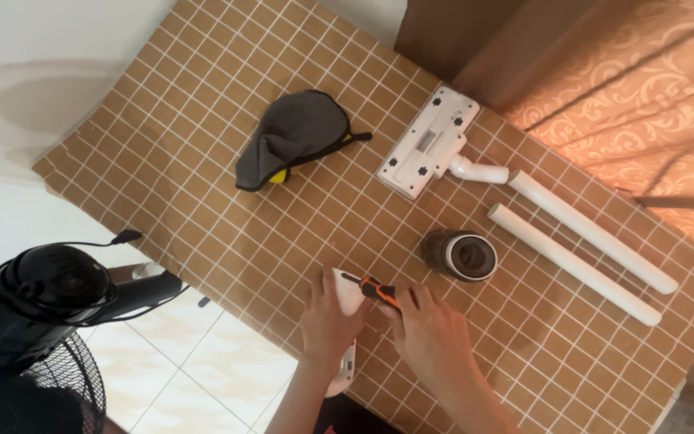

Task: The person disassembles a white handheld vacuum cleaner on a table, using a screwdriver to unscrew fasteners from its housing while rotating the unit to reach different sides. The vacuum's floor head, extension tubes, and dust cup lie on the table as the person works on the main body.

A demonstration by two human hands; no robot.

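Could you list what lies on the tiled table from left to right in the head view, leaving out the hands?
Grey cloth → orange-handled screwdriver → white vacuum floor head → dark round filter canister → two white tubes.

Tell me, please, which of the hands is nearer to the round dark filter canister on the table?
Right. The right hand lies just below and left of the filter canister, holding an orange-handled screwdriver. The left hand sits farther left, on a white vacuum part.

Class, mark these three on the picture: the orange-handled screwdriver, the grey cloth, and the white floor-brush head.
orange-handled screwdriver (377,290), head view, on its orange and black handle.
grey cloth (295,133), head view, on its middle.
white floor-brush head (426,143), head view, on its flat underside.
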